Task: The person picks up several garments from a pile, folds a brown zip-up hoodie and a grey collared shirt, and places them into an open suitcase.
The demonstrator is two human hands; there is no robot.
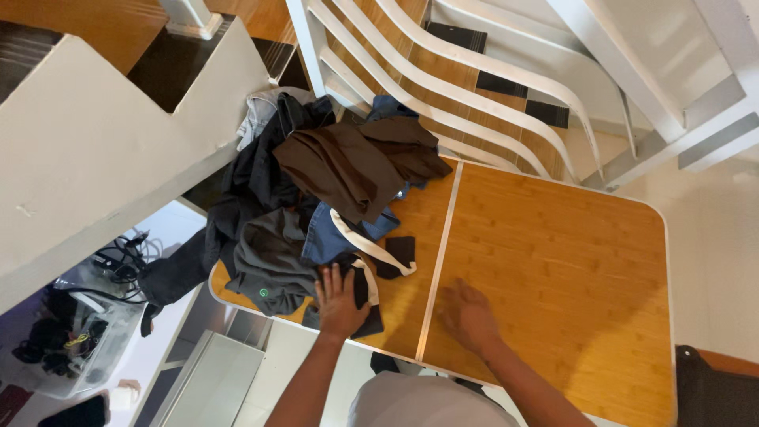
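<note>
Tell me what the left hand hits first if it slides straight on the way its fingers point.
Probably the grey garment in the clothes pile; the left hand already rests on a black cloth.

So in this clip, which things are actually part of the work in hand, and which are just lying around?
In hand:
- left hand pressing on a black garment
- right hand flat on the wooden table
- clothes pile: brown garment, blue denim, grey garment

Lying about:
- white chair
- clear bin with cables
- staircase
</note>
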